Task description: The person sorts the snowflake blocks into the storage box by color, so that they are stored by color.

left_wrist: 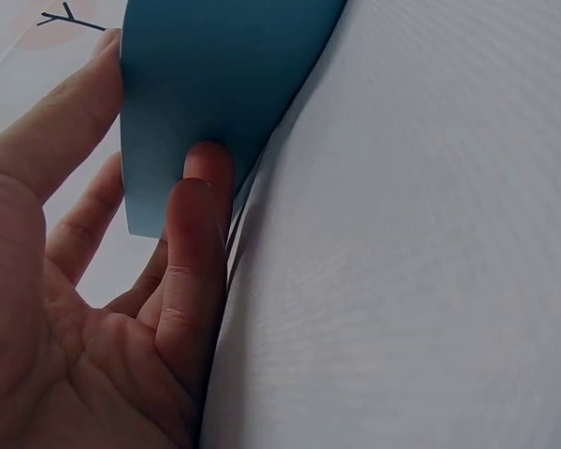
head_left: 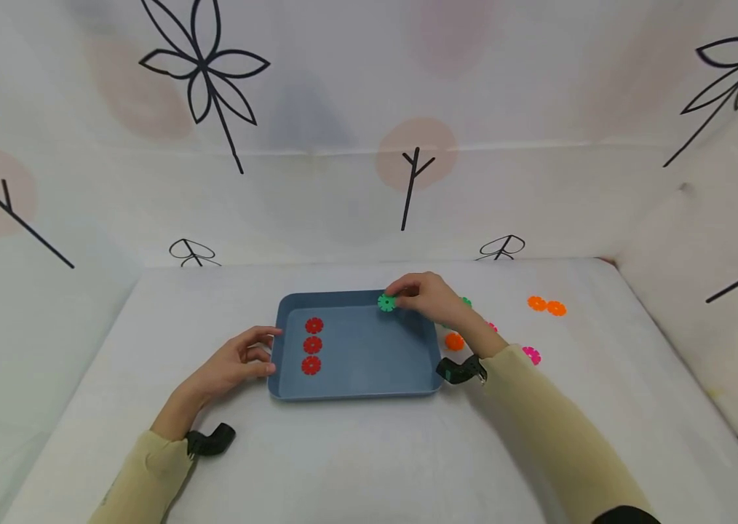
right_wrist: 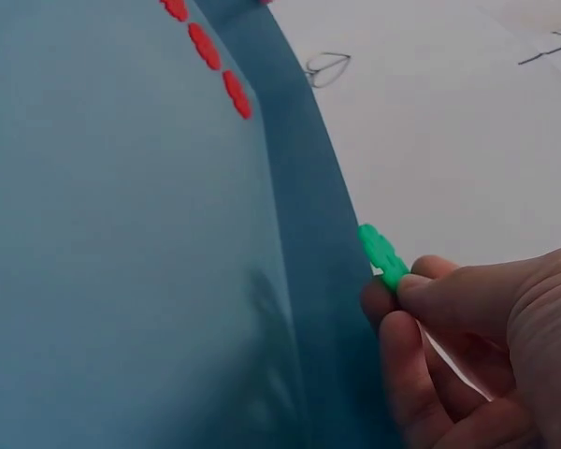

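Observation:
My right hand (head_left: 431,297) pinches a green notched disc (head_left: 386,303) between thumb and fingers, over the far side of the blue-grey tray (head_left: 369,386). In the right wrist view the green disc (right_wrist: 383,257) is held edge-on near the tray's rim. Three red notched discs (head_left: 313,345) lie in a column on the left part of the tray. My left hand (head_left: 238,362) rests at the tray's left side with loosely bent fingers. The left wrist view shows its fingertips (left_wrist: 208,164) against the tray's outer wall (left_wrist: 196,84).
Right of the tray lie more notched discs: an orange one (head_left: 454,341), a pink one (head_left: 531,355), a joined-looking orange pair (head_left: 546,306), and a green one (head_left: 466,301) partly behind my right hand. A white cloth (head_left: 369,466) covers the table, with printed fabric walls (head_left: 316,204) around it.

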`<act>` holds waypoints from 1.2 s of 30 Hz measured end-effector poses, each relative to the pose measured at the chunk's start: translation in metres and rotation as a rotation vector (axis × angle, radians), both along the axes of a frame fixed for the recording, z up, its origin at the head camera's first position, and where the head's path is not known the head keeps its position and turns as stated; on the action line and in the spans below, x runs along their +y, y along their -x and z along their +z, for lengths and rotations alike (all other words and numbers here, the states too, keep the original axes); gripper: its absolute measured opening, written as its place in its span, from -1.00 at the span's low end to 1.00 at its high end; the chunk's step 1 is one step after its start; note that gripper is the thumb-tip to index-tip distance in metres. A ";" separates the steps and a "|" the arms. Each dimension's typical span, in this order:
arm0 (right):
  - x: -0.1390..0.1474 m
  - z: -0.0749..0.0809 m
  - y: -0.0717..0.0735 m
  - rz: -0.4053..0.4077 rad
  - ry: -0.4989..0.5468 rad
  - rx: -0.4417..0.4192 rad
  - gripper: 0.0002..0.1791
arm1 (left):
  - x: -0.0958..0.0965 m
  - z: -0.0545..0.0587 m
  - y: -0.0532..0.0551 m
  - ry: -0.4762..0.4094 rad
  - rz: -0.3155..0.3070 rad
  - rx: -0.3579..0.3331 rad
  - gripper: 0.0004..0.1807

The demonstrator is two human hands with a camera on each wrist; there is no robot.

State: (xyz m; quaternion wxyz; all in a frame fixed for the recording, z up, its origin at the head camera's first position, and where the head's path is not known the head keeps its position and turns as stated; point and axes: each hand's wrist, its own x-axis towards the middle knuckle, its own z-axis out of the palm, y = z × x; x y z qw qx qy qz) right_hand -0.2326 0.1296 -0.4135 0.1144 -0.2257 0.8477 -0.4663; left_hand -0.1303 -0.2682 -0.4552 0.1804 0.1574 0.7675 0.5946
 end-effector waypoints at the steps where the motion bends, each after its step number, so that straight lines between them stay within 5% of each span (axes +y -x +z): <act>1: -0.002 0.000 0.000 0.012 0.006 -0.002 -0.77 | 0.000 0.000 0.000 0.001 0.000 0.001 -0.32; 15: -0.036 -0.002 0.005 0.101 0.034 -0.027 -0.77 | 0.002 0.001 0.003 0.022 0.001 0.017 -0.31; 36: -0.068 -0.021 0.003 0.131 0.021 -0.048 -0.81 | 0.000 -0.002 0.001 0.024 0.009 0.022 -0.33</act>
